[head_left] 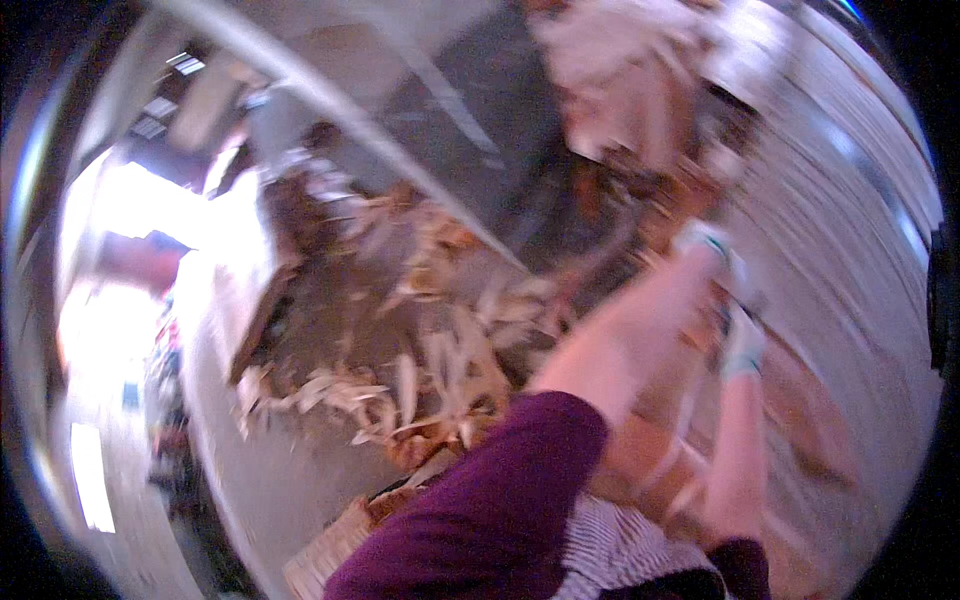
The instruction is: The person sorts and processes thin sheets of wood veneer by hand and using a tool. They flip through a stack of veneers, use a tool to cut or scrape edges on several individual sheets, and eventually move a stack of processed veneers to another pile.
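Note:
Motion smears the whole picture. Both my arms, in dark purple sleeves, reach to the right side, where a whitish glove with a green cuff covers each hand. My left hand [712, 243] is farther off, close to a heap of brown and pale pieces [665, 205]. Just nearer to me is my right hand [743, 343]. A small dark thing [737, 306] shows blurred between the two hands; its kind and which hand touches it cannot be made out. The fingers of both hands are too smeared to read.
Pale curled strips and brown scraps [430, 370] lie scattered over a grey surface left of my arms. A long pale bar [390, 150] slants across the upper left. A pinkish-white, cloth-like bundle [635, 85] is at the top right. Striped fabric [625, 550] shows below my arms.

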The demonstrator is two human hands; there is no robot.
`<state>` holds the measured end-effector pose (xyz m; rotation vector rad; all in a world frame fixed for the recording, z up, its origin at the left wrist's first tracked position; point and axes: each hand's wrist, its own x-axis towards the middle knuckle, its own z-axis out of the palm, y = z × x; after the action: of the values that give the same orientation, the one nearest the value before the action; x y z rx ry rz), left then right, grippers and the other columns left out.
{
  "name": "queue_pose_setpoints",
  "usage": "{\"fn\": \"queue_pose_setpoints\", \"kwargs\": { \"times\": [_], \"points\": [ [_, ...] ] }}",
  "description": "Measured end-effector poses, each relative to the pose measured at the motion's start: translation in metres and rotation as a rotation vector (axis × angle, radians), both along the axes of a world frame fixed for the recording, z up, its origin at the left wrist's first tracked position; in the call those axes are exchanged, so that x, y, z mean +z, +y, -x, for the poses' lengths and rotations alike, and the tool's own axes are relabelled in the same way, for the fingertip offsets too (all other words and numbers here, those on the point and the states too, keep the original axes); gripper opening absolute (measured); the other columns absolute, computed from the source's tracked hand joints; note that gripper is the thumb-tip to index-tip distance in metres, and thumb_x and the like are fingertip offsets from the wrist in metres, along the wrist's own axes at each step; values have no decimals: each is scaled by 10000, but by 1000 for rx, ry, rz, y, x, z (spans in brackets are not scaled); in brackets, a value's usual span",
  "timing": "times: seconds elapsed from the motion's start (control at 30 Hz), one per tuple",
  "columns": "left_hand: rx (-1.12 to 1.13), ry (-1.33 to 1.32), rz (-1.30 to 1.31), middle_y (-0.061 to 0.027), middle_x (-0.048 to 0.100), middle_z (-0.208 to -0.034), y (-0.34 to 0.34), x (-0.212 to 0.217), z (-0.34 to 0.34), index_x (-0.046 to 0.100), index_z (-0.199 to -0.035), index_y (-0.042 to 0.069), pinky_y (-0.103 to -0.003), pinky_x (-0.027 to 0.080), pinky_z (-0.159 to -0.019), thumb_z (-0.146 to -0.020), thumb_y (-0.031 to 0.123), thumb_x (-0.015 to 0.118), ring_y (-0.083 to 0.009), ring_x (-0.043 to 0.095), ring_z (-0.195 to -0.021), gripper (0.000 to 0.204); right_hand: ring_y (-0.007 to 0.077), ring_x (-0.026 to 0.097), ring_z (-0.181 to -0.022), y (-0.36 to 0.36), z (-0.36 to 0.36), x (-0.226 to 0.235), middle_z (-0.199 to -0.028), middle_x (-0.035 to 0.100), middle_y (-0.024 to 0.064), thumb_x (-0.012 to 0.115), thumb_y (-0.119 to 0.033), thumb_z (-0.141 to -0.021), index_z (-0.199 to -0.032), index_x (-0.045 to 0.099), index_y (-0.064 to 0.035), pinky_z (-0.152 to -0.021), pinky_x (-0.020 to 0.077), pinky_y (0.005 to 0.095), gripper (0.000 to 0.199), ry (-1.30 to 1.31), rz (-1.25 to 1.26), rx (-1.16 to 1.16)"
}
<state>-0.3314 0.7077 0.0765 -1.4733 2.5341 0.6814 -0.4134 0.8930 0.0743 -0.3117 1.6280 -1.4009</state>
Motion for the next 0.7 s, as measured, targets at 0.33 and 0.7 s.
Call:
{"fn": "queue_pose_setpoints", "kwargs": {
  "times": [0.33,0.7],
  "points": [
    [622,755,-882,-89,635,-990,-27,-19,-13,600,-992,57,-362,452,-796,-889,273,467,-216,572,-882,274,174,605,-487,-7,-13,28,-751,637,114,545,-148,-873,-967,512,-11,-329,346,240,169,-163,63,-91],
    [539,364,-962,35,479,-602,9,42,-68,549,-723,181,-274,348,-430,-763,435,683,-131,411,-482,290,197,611,-472,-6,-25,33,-724,649,125,520,-121,-869,-934,504,-24,-305,339,273,118,-175,32,-83]
  ]
}}
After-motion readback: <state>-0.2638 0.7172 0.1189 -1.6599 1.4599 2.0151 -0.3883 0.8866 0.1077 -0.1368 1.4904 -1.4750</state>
